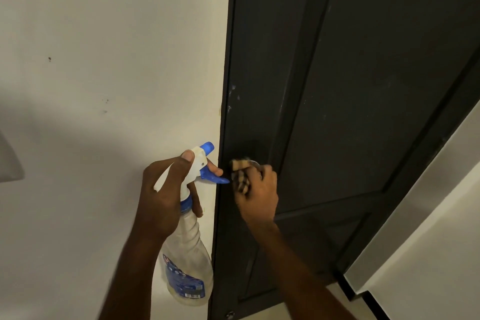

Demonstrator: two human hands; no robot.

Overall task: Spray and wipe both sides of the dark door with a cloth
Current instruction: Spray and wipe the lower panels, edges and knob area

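Head-camera footage was filled on its left half by an off-white painted wall (104,60), marked with a few small dark specks. A pale, blurred shape (9,161) was cut off at the far left edge and could not be identified. Lower down, a translucent plastic spray bottle with a white head, blue nozzle and blue trigger (187,254) was held upright in front of the wall by the left hand (163,197). The fingers were wrapped round the bottle's neck, the thumb was laid over the top of the spray head, and one fingertip was rested on the trigger. The nozzle was pointed toward the edge of the tall, dark grey panelled door (363,86), which was seen just beside the bottle and filled the middle and right of the view. Pale scuffs were visible near that edge. A tan and dark checked cloth (240,174) was bunched and pressed against the door near its edge, gripped in the closed fingers of the right hand (257,195). A metallic glint showed above the knuckles, but it was too blurred to be made out. Further right, a light-coloured wall with a dark strip along its foot (428,228) was seen beyond the door.
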